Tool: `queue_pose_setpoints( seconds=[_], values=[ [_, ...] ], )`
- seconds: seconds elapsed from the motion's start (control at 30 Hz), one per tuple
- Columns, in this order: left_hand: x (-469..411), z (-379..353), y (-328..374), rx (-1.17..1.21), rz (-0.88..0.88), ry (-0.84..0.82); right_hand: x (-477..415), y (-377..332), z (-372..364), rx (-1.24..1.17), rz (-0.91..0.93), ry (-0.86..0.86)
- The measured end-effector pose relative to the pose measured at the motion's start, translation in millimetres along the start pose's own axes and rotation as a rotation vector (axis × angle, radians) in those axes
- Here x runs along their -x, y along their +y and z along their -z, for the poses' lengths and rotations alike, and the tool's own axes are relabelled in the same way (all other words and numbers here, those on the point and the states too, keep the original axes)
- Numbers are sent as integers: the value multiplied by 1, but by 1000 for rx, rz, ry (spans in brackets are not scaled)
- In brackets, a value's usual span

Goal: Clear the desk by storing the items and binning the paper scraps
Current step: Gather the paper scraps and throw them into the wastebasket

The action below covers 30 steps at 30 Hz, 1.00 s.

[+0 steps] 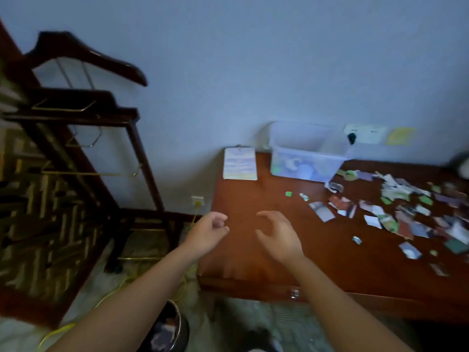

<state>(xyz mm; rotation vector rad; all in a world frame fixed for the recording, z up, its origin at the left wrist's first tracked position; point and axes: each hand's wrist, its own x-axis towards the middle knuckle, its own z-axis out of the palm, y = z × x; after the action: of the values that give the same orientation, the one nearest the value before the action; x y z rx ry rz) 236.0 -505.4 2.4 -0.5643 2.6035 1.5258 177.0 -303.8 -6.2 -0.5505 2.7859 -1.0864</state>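
A brown wooden desk (pixel 253 250) fills the right half of the head view. Many torn paper scraps (pixel 406 214) lie scattered across its right side. A clear plastic storage box (pixel 304 158) with items inside stands at the back by the wall. Left of it lies a spiral notebook (pixel 239 163). A dark round bin (pixel 170 329) with scraps in it sits on the floor below the desk's left corner. My left hand (pixel 208 232) hovers at the desk's left edge, fingers loosely curled, holding nothing. My right hand (pixel 276 232) hovers over the bare left part, fingers spread.
A dark wooden valet stand (pixel 83 118) with a hanger top stands at the left against the wall. A yellow cable (pixel 119 285) runs along the floor from a low wall socket (pixel 197 201). The desk drawer has a metal handle (pixel 294 293).
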Motion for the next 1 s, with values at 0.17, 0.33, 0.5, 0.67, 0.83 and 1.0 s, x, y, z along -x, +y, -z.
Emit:
queue_pose_setpoints(
  seconds=[0.17,0.33,0.5,0.67,0.83,1.0],
  values=[
    [-22,-57,47,-51,-82,-114,6,53,52,-22,-125,86],
    [-47,-143,81,-43,-92,-184,10,134,102,14,-238,80],
    [-69,-233,114,-6,-36,-179,0,215,153,58,-276,27],
    [-84,-313,145,-37,11,-201,-8,289,193,79,-281,-46],
    [-91,-366,158,-143,40,-230,-3,338,212,79,-265,-130],
    [-100,-390,152,-281,51,-271,-6,361,212,82,-276,-184]
  ],
)
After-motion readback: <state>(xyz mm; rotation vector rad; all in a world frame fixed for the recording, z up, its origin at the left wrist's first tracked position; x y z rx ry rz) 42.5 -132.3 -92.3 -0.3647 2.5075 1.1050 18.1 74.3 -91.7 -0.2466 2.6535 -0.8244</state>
